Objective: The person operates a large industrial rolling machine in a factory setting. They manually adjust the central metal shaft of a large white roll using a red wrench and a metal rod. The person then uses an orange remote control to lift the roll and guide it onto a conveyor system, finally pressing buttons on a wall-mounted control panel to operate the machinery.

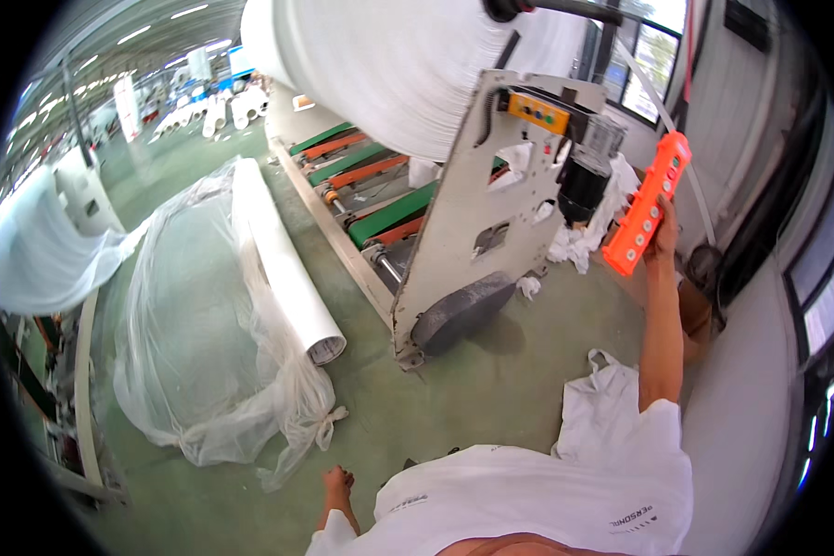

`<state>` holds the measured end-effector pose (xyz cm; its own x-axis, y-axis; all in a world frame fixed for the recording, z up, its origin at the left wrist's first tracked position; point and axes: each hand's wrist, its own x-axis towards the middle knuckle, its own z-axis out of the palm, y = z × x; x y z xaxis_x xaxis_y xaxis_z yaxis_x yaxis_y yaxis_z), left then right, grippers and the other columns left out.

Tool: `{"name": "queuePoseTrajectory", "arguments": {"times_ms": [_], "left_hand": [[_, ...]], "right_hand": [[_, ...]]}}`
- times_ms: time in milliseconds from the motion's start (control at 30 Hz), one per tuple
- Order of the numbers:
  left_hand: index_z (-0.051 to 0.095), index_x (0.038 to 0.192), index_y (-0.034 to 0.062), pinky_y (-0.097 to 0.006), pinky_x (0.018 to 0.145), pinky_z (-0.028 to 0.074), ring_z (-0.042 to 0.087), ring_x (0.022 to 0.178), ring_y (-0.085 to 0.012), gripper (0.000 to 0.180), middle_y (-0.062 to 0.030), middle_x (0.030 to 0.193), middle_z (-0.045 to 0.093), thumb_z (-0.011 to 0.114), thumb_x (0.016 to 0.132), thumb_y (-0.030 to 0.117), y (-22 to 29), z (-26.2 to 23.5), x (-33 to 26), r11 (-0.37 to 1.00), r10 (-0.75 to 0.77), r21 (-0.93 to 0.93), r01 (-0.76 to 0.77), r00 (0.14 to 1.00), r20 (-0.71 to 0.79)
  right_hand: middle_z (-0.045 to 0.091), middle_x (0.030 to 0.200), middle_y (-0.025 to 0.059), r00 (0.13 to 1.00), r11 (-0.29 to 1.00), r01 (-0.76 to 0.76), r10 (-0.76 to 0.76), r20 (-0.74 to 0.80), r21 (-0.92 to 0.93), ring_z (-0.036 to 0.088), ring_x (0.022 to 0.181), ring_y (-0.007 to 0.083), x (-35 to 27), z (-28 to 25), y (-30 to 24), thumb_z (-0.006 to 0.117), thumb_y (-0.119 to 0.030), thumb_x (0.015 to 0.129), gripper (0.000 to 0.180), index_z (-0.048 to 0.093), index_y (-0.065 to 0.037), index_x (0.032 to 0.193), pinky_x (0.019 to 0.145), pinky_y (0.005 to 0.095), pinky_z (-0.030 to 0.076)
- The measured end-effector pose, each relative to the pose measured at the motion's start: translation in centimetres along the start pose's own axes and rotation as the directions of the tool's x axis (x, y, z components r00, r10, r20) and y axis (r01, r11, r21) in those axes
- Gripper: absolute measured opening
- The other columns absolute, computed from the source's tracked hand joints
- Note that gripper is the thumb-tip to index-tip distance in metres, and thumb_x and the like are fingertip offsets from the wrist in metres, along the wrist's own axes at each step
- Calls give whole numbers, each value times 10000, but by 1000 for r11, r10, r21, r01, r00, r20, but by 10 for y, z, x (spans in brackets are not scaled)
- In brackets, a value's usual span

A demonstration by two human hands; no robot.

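My right hand [663, 233] is raised on the right, its fingers wrapped around an orange pendant control [647, 206] with a row of round buttons. The pendant is tilted, its upper end leaning right. Low in the view, my left hand [339, 479] hangs by my side with its fingers curled in and nothing visible in them. Beyond the hands stands a machine with a pale metal side plate [454, 222], carrying a yellow button panel [538, 113] and a black motor [584, 185]. A huge white roll [389, 74] rests above its green and orange slats.
On the floor to the left lie a white tube roll [283, 269] and a spread of clear plastic film [195, 306], knotted near me. A dark rounded guard [463, 310] juts from the plate's foot. White scraps [574, 243] lie behind it. A wall [741, 398] runs close on my right.
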<state>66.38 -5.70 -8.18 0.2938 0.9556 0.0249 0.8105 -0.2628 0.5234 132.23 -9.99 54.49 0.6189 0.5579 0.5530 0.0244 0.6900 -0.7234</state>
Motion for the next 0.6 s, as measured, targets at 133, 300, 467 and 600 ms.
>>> {"name": "queuePoseTrajectory", "arguments": {"times_ms": [133,300,467,600], "left_hand": [[533,563,62,-435,514,389,514,561,-305,129,-143,588,504,644,616,101,23,-8,1,993,115,28,-115,993,4],[601,762,53,-425,615,422,541,725,-323,74,-140,739,553,611,709,104,36,-9,-17,970,203,105,-220,967,152],[594,761,54,-423,576,418,535,657,-302,101,-140,707,547,627,694,121,52,-12,-11,946,325,-28,-324,937,132],[597,773,53,-419,549,416,530,614,-286,109,-138,688,546,622,688,117,47,-4,-15,953,288,12,-301,921,264]], "right_hand": [[581,1009,150,998,995,58,-60,-24,-78,638,818,268,1,-48,-12,528,-199,866,428,391,-46,1242,597,396,581],[616,930,128,996,994,91,-91,-2,-67,657,766,242,11,-60,6,573,-164,849,452,385,-76,1250,639,384,580],[567,1010,150,994,996,84,-83,68,-12,656,841,317,15,-69,8,538,-102,858,573,250,-95,1353,679,437,583],[535,1085,149,995,997,71,-71,74,9,651,861,319,14,-81,4,534,-94,847,601,229,-91,1365,688,450,584]]}}
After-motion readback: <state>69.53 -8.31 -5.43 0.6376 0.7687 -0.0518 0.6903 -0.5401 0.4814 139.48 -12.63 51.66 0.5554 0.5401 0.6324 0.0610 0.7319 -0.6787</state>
